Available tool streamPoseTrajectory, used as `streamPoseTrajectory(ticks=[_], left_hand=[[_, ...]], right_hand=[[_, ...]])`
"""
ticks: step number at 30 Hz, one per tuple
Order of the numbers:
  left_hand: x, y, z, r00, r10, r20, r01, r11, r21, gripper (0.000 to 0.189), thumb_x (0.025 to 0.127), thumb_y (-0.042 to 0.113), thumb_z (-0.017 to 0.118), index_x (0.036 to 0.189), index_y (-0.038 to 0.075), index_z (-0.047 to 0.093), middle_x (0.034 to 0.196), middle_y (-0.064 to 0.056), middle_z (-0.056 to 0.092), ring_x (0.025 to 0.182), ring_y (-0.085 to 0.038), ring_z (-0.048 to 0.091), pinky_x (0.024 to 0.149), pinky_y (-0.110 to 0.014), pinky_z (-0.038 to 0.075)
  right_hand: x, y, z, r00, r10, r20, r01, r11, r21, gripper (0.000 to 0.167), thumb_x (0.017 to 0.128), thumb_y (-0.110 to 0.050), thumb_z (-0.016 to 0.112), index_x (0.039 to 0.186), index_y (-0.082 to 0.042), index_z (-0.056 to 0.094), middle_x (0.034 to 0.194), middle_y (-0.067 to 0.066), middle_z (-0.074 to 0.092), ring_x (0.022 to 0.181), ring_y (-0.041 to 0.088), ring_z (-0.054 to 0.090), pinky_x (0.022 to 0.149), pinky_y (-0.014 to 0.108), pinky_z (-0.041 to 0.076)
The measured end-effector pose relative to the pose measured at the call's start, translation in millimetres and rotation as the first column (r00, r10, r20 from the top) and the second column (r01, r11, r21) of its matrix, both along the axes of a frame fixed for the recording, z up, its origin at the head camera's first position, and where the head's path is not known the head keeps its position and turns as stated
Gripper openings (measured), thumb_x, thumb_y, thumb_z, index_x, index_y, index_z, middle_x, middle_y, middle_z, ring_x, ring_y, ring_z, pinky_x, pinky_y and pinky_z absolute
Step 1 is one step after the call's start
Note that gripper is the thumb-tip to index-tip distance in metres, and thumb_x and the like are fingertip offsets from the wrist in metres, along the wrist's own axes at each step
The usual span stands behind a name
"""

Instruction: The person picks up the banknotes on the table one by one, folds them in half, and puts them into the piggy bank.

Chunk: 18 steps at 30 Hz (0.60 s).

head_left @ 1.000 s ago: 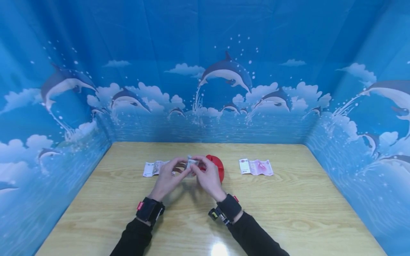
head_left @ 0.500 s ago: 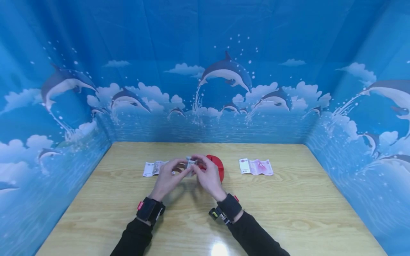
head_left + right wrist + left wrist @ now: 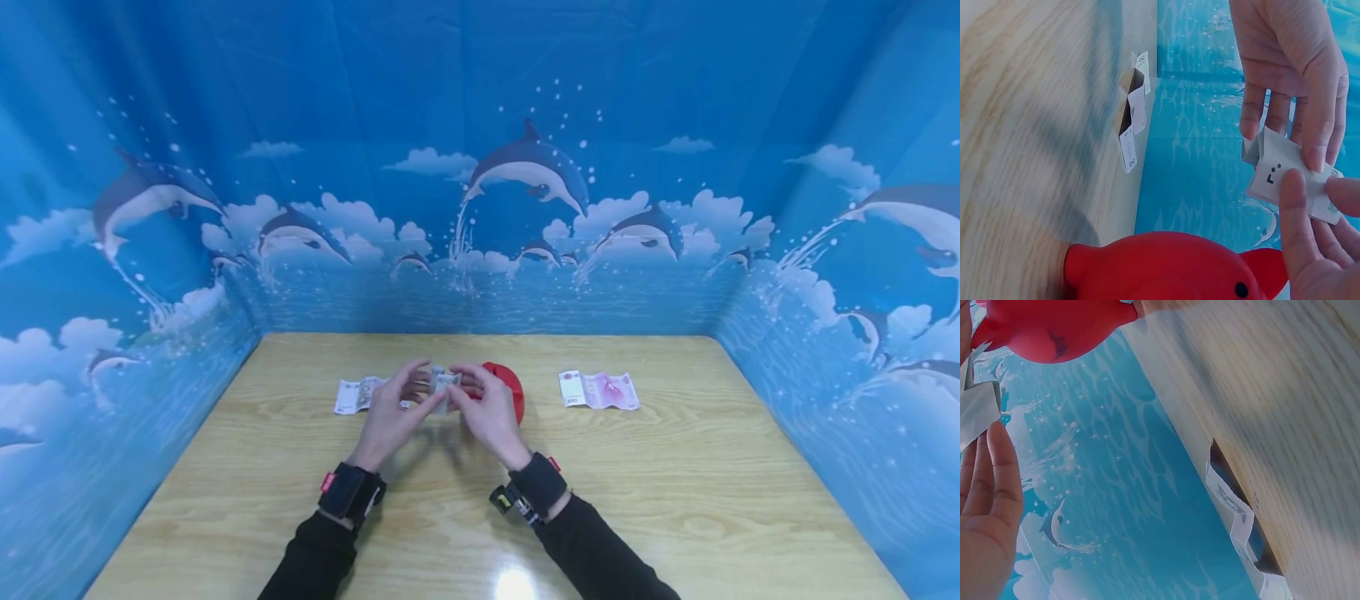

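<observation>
A creased banknote (image 3: pixel 444 385) is held up between both hands in the head view, above the table. My left hand (image 3: pixel 393 417) pinches it from the left, its thumb on the near face, as the right wrist view shows with the folded banknote (image 3: pixel 1291 172). From the other side, my right hand (image 3: pixel 491 417) grips it with thumb and fingertips. Just behind the right hand stands a red piggy bank (image 3: pixel 510 385), partly hidden. Its round body appears as a red piggy bank (image 3: pixel 1166 265) low in the right wrist view.
A creased purplish banknote (image 3: pixel 352 397) lies on the table left of the hands, partly covered by the left hand. Another pink banknote (image 3: pixel 609 392) lies to the right. A blue dolphin-print curtain (image 3: pixel 480 292) borders the wooden table (image 3: pixel 675 483) at back and sides.
My left fingertips have lifted and spread slightly, and more of the held banknote shows between the hands. The arms and the other things stay in place.
</observation>
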State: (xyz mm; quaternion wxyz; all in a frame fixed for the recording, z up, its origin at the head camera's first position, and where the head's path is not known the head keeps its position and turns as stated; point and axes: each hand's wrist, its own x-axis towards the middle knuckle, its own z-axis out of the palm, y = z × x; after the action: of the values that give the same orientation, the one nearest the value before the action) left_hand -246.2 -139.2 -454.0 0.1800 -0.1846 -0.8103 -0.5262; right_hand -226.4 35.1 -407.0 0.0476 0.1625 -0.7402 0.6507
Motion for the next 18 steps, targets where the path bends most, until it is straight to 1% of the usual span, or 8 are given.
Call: streamPoseTrajectory(ticks=[3,5,6,7,11,13,14,18], left_hand=[[-0.2,-0.9,-0.2,1.000,0.013,-0.001,-0.013,1.000,-0.018,0.055,0.085,0.017,0.077,0.134,0.011,0.055,0.103,-0.009,0.072,0.087,-0.018,0.070,0.073,-0.034,0.059],[-0.2,-1.6,-0.5,1.000,0.019,-0.011,-0.019,0.999,-0.031,0.054,0.085,0.016,0.077,0.135,0.010,0.056,0.102,-0.009,0.072,0.087,-0.018,0.070,0.073,-0.033,0.059],[0.1,-1.7,-0.6,1.000,0.023,-0.014,-0.023,0.999,-0.038,0.054,0.085,0.017,0.077,0.134,0.009,0.057,0.101,-0.008,0.072,0.086,-0.017,0.070,0.073,-0.032,0.059],[0.2,-1.7,-0.5,1.000,0.027,-0.016,-0.027,0.999,-0.044,0.053,0.085,0.018,0.076,0.134,0.009,0.057,0.101,-0.008,0.072,0.086,-0.016,0.070,0.072,-0.031,0.058],[1.0,-1.2,0.3,1.000,0.031,-0.006,-0.031,0.998,-0.050,0.049,0.086,0.020,0.076,0.132,0.009,0.060,0.103,-0.007,0.073,0.088,-0.016,0.071,0.074,-0.027,0.058],[1.1,-1.0,0.6,1.000,0.028,0.000,-0.028,0.999,-0.047,0.048,0.086,0.019,0.075,0.131,0.009,0.061,0.104,-0.008,0.073,0.090,-0.016,0.071,0.075,-0.026,0.058],[1.2,-0.9,0.9,1.000,0.026,0.006,-0.025,0.999,-0.043,0.048,0.087,0.019,0.075,0.131,0.009,0.061,0.105,-0.008,0.073,0.091,-0.017,0.071,0.076,-0.026,0.058],[1.5,-0.7,1.8,1.000,0.012,0.017,-0.012,0.999,-0.030,0.046,0.087,0.018,0.074,0.131,0.011,0.062,0.107,-0.008,0.073,0.094,-0.018,0.072,0.078,-0.026,0.058]], right_hand=[[0.1,0.7,-0.5,1.000,-0.003,0.003,0.003,1.000,0.001,0.030,0.092,0.001,0.063,0.122,0.005,0.062,0.108,0.027,0.068,0.095,0.038,0.069,0.069,0.027,0.060],[0.2,0.6,-1.0,1.000,-0.009,0.006,0.009,1.000,0.003,0.030,0.092,0.001,0.063,0.121,0.004,0.062,0.108,0.026,0.068,0.095,0.038,0.069,0.068,0.024,0.059],[0.2,0.4,-1.2,1.000,-0.014,0.008,0.014,1.000,0.002,0.029,0.092,0.001,0.064,0.121,0.004,0.062,0.107,0.026,0.068,0.095,0.037,0.069,0.068,0.024,0.059],[0.4,0.1,-1.4,1.000,-0.017,0.011,0.017,1.000,-0.002,0.029,0.092,0.001,0.064,0.121,0.004,0.062,0.107,0.026,0.068,0.095,0.038,0.069,0.069,0.028,0.060],[-11.3,-0.5,-19.0,1.000,-0.023,0.002,0.023,1.000,-0.016,0.029,0.091,-0.003,0.066,0.120,-0.002,0.064,0.106,0.021,0.070,0.093,0.032,0.070,0.074,0.046,0.059],[-16.9,-0.5,-27.5,1.000,-0.022,-0.006,0.022,1.000,-0.021,0.029,0.092,-0.005,0.067,0.120,-0.005,0.065,0.106,0.019,0.070,0.091,0.028,0.070,0.075,0.052,0.058],[-19.9,-0.4,-31.8,1.000,-0.021,-0.011,0.021,1.000,-0.019,0.029,0.092,-0.006,0.067,0.120,-0.006,0.066,0.106,0.018,0.071,0.090,0.026,0.071,0.075,0.050,0.058],[-20.6,-0.2,-32.9,1.000,-0.019,-0.024,0.018,1.000,-0.016,0.031,0.092,-0.006,0.066,0.123,-0.005,0.065,0.110,0.020,0.071,0.090,0.028,0.071,0.073,0.045,0.060]])
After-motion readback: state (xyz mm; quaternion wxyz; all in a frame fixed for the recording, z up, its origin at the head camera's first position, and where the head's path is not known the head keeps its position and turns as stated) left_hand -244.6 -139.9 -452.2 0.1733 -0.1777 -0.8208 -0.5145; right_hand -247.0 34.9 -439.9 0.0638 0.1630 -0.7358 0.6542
